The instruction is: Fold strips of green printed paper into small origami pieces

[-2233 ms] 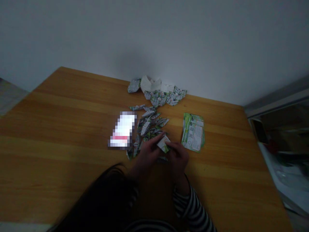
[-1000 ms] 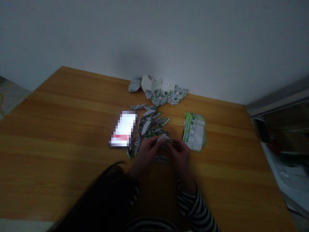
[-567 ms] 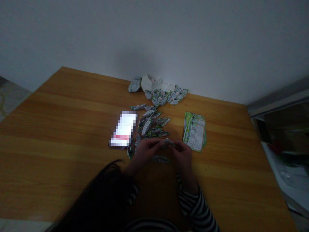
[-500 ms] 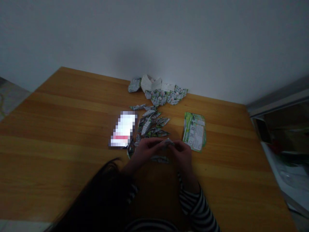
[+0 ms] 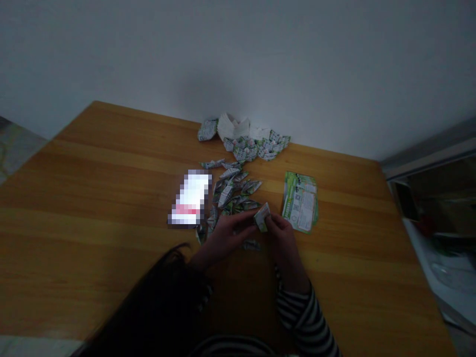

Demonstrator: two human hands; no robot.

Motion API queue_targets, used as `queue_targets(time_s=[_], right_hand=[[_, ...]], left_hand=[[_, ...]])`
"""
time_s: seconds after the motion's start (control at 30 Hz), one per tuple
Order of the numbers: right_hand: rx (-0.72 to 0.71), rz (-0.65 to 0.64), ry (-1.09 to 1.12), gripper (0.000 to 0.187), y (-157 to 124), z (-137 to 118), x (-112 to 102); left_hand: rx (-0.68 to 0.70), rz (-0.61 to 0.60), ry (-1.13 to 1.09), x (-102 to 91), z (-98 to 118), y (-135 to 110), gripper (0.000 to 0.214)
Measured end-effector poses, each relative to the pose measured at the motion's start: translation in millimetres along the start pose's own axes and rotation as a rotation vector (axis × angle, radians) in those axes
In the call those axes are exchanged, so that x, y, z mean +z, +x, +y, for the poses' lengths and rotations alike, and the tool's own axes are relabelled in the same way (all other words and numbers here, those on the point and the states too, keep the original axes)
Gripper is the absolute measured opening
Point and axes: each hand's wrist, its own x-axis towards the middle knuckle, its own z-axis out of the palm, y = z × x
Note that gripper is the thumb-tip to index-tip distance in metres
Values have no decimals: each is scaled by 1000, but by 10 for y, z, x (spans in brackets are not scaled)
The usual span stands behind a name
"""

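Note:
A small folded piece of printed paper (image 5: pixel 262 217) stands tilted between my hands, pinched by the fingers and thumb of my right hand (image 5: pixel 283 235). My left hand (image 5: pixel 227 233) is beside it, thumb and fingers apart, the fingertips at the paper's left edge; whether they press on it I cannot tell. Just beyond the left hand lies a loose pile of folded paper pieces (image 5: pixel 226 192) with green and white print. Another folded piece (image 5: pixel 251 245) rests on the table below the hands, partly hidden by the left one.
A lit phone (image 5: pixel 190 197), its screen blurred out, lies left of the pile. To the right is a stack of flat green printed sheets (image 5: pixel 300 203). Joined folded paper pieces (image 5: pixel 241 148) stand along the wall at the back of the wooden table (image 5: pixel 111 198).
The folded paper has been turned up and now shows its flat side in my right hand. My left thumb and fingers have come apart from their closer grip on it.

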Motion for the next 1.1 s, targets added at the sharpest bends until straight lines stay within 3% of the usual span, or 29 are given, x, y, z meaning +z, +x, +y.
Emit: queue_targets(time_s=[0.13,0.23,0.47,0.6,0.93,1.1], right_hand=[[-11,15,-41,23,-13,-5,39],[-33,41,-96,23,-38,-31,96],[-74,109,-137,27,-76,-81,167],[-105,144,-202,24,-73,-89,164],[-111,122,-238,22,-128,-45,227],[-110,41,-193,35,-101,-61,230]], left_hand=[[-3,80,131,23,7,4,39],[-58,170,112,40,17,14,35],[-291,248,-354,34,-17,35,37],[-343,198,-471,10,-17,39,38],[-348,245,-290,3,-54,70,39],[-284,276,-146,23,-40,68,38]])
